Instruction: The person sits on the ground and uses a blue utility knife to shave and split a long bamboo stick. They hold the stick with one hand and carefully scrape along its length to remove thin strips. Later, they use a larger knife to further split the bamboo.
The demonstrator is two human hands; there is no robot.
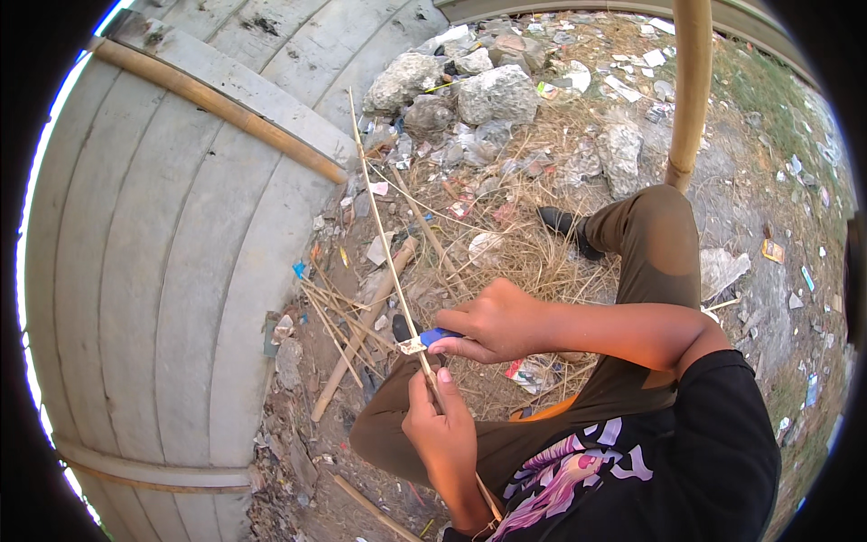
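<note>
A long, thin bamboo strip (383, 237) slants from the wall side down past my lap, its near end running behind my left forearm. My left hand (441, 423) is closed around its lower part, thumb along the top. Just above that, my right hand (495, 322) grips a knife with a blue handle (439, 337). The knife's pale, spotted front part lies across the strip and touches it. How the cutting edge meets the bamboo is too small to tell. My bent legs (397, 417) are on both sides of the work.
Thin bamboo pieces (336, 303) and a thicker bamboo pole (366, 330) lie beside my left leg. Grey wall panels (181, 271) stand at the left. Rocks (497, 95), dry straw (542, 271) and litter cover the ground ahead. An upright bamboo post (692, 90) rises beyond my right knee.
</note>
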